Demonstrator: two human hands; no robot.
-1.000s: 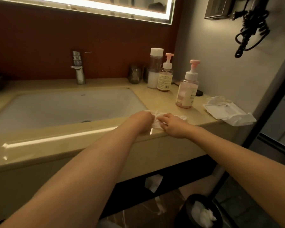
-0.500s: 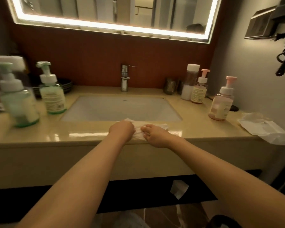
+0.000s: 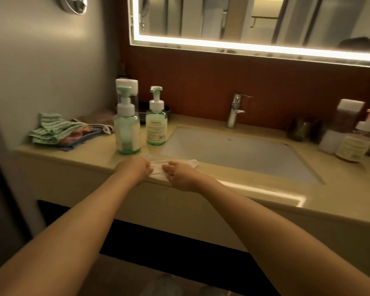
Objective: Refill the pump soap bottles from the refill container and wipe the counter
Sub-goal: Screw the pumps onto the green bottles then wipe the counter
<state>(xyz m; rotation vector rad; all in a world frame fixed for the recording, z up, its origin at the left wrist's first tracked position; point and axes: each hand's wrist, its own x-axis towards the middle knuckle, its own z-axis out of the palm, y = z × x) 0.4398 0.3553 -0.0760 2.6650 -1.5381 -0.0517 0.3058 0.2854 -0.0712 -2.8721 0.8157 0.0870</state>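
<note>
From the head view: wiping stage, by the look of it. Left hand point(image 3: 135, 169) and right hand point(image 3: 181, 177) side by side at the near edge of the counter point(image 3: 90, 159), just left of the sink point(image 3: 233, 154), both with fingers curled onto one white wipe point(image 3: 158, 170) — pinched and pressed against the top, a loose tail trailing right. Directly beyond the hands, two green pump bottles: a near bottle point(image 3: 127, 129) close to the wipe's far edge, a far bottle point(image 3: 156, 124) just right of it by the sink's left rim. Both upright with pumps on, the near one showing liquid up toward the shoulder — so refilling there judged finished, though not provable from here. Behind the near bottle, a tall container point(image 3: 132, 84) with a white cap, possibly the refill; cannot tell. At far right, blurred: a pink bottle point(image 3: 359, 137) with its pump on and a second container point(image 3: 342, 124), capped and upright; fill levels unreadable. Left to do, as a judgement: the rest of the counter, meaning the strip in front of the sink, the right end and the patches around the bottle bases. No spills or streaks made out in this light, only a bright reflection along the near edge at right. Cloths point(image 3: 58, 131) piled at the far left, well apart from both hands.
</note>
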